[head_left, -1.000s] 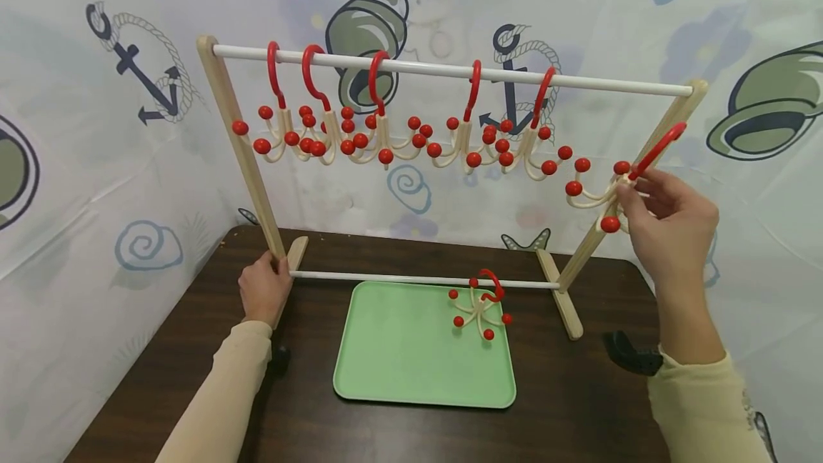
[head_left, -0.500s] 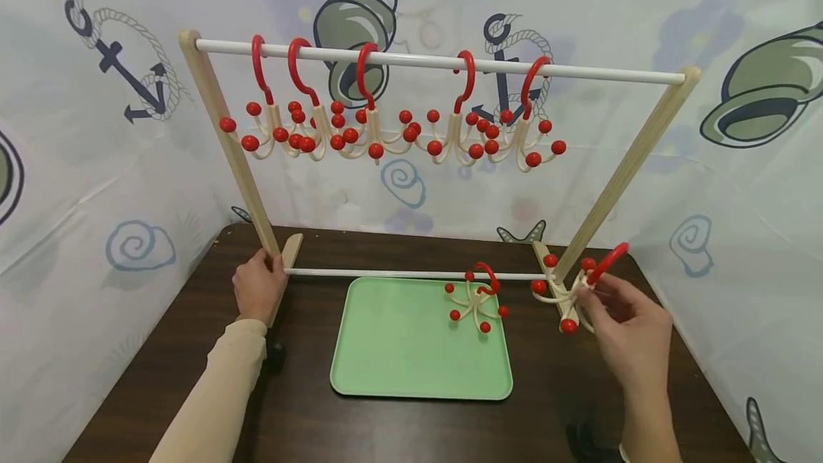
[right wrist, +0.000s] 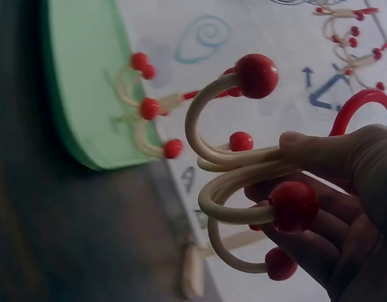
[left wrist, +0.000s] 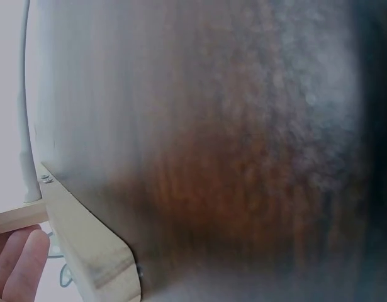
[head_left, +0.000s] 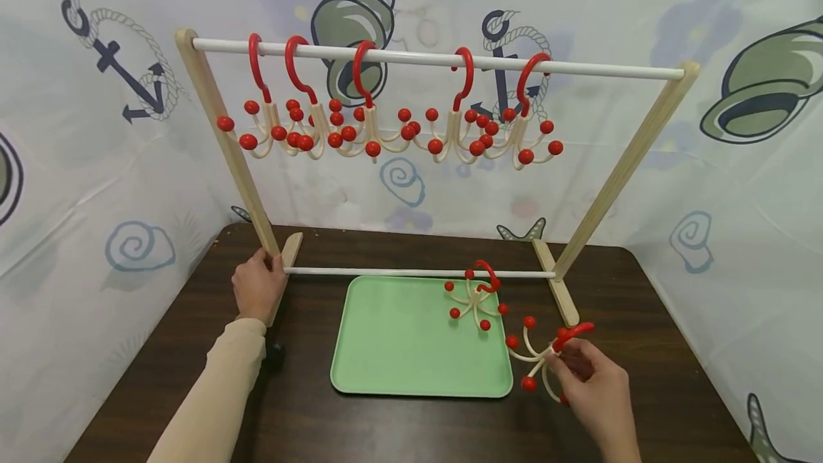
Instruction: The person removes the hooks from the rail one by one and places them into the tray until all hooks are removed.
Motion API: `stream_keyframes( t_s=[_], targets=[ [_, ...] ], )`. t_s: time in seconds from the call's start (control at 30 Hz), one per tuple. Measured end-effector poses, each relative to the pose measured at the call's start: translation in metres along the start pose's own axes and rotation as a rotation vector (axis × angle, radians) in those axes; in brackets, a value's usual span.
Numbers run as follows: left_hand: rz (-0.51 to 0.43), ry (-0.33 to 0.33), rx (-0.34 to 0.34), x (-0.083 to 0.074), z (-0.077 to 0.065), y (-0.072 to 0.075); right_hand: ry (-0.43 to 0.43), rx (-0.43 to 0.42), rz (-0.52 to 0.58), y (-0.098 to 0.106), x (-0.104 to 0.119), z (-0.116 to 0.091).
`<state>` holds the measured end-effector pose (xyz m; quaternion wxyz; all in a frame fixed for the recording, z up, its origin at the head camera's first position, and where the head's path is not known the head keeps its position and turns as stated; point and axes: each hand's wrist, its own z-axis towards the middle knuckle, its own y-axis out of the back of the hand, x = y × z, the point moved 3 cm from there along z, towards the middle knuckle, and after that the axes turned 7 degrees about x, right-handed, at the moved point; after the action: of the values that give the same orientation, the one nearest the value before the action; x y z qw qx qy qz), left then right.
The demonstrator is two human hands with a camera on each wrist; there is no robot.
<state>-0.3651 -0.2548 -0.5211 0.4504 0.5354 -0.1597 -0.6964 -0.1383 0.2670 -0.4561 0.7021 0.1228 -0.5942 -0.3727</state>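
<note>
Between the thumb and fingers of my right hand [head_left: 594,384] is a multi-prong hanger hook [right wrist: 237,157], pinched at its stem. It has a red hook end and cream curved prongs tipped with red balls. It hangs over the table just right of the green tray [head_left: 398,349]. A similar hanger hook [head_left: 476,297] rests at the tray's back right corner. My left hand [head_left: 257,286] grips the foot of the wooden rack [head_left: 228,134] at its left post. Some of its fingers [left wrist: 26,267] show beside the wood in the left wrist view.
Several like hanger hooks [head_left: 371,123] hang from the rack's white top rod [head_left: 598,69]. A lower white rod [head_left: 392,272] runs behind the tray. The right foot [head_left: 562,299] of the rack stands on the dark table [head_left: 289,420]; a patterned sheet [head_left: 437,198] is behind.
My right hand has brought the held hanger hook down and left, from beside the right post to near the tray's right edge. My left hand stays on the rack.
</note>
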Motion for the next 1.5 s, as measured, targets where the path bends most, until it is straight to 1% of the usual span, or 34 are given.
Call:
stream_keyframes(
  t_s=[0.13,0.27,0.4,0.67,1.0,1.23,1.4,1.5],
  targets=[
    [0.001,-0.006,0.003,-0.002,0.001,0.002,-0.017,0.051,-0.005,-0.019,-0.004,-0.002],
    [0.009,0.011,0.015,-0.003,0.001,0.004,-0.037,0.107,-0.001,-0.04,-0.003,0.001],
    [0.006,0.015,0.018,-0.003,0.001,0.003,-0.054,0.123,-0.009,-0.052,0.004,0.006],
    [0.004,-0.001,0.001,-0.001,0.002,0.004,-0.131,0.12,-0.026,-0.066,0.017,0.014],
    [0.007,0.006,0.013,-0.001,0.001,0.002,-0.129,0.113,-0.087,-0.084,0.026,0.02],
    [0.007,0.007,0.01,-0.003,0.0,0.002,-0.177,0.149,-0.076,-0.094,0.031,0.025],
    [0.005,0.003,-0.005,-0.002,0.001,0.0,-0.175,0.139,-0.085,-0.1,0.03,0.029],
    [0.004,-0.005,-0.005,-0.002,0.001,0.0,-0.174,0.132,-0.07,-0.102,0.028,0.03]
  ],
)
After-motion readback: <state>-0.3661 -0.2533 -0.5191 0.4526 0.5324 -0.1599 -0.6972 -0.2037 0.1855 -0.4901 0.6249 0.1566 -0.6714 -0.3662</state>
